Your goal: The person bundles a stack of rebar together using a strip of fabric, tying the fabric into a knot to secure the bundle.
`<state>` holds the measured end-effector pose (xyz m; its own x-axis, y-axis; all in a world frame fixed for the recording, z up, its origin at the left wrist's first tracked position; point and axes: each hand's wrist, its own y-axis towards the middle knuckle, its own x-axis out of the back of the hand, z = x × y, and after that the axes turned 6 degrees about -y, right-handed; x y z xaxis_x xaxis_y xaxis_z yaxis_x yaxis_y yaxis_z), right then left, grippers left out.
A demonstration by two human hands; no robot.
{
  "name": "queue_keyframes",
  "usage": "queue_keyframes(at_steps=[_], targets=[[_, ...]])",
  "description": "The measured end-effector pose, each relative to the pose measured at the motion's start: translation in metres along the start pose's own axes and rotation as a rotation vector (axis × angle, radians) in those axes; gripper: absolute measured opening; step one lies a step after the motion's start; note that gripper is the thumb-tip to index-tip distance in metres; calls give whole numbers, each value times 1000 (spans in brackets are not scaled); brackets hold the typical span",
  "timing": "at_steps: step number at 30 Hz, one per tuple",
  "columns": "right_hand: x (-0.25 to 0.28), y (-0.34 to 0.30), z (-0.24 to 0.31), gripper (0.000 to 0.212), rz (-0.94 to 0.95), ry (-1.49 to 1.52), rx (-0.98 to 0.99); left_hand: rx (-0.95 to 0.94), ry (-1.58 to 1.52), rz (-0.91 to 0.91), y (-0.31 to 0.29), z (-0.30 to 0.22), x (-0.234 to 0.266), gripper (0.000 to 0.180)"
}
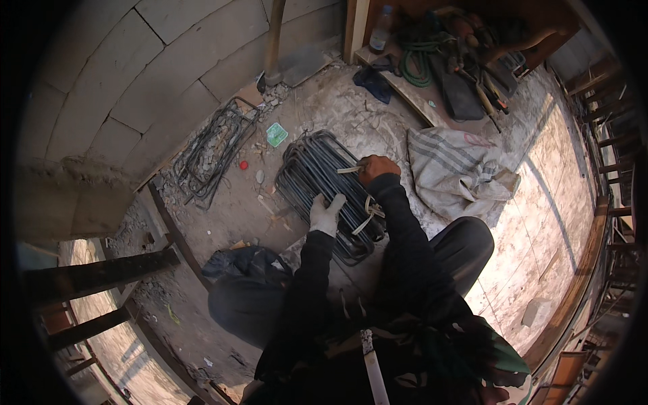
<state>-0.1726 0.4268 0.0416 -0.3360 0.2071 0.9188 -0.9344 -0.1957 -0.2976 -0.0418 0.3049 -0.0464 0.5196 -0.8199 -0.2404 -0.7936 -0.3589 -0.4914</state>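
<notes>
A bundle of bent steel rebar stirrups, dark rectangular loops stacked together, lies on the floor in front of my crossed legs. Resting on its near left part is my left hand, in a pale glove, with thumb and forefinger spread over the rods. My right hand, bare, is closed on a pale flat strip at the bundle's right side. A second pale tie is looped around the rods nearer to me, its ends loose.
More loose stirrups lie on rubble along the block wall. A white woven sack sits to the right. Tools, a green hose and a plastic bottle are at the back. A dark bag lies beside my left knee.
</notes>
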Motion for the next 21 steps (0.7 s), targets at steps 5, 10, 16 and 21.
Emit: queue_keyframes(at_steps=[5,10,16,21], targets=[[13,-5,18,25,146,-230,72,80,-155,-65,-2,-7,-3,60],[6,17,13,27,198,-345,174,90,-175,-56,3,2,4,55],[20,6,18,31,240,-363,93,110,-259,-71,1,0,6,47],[23,13,24,34,324,-415,181,78,-262,-68,3,6,5,42]])
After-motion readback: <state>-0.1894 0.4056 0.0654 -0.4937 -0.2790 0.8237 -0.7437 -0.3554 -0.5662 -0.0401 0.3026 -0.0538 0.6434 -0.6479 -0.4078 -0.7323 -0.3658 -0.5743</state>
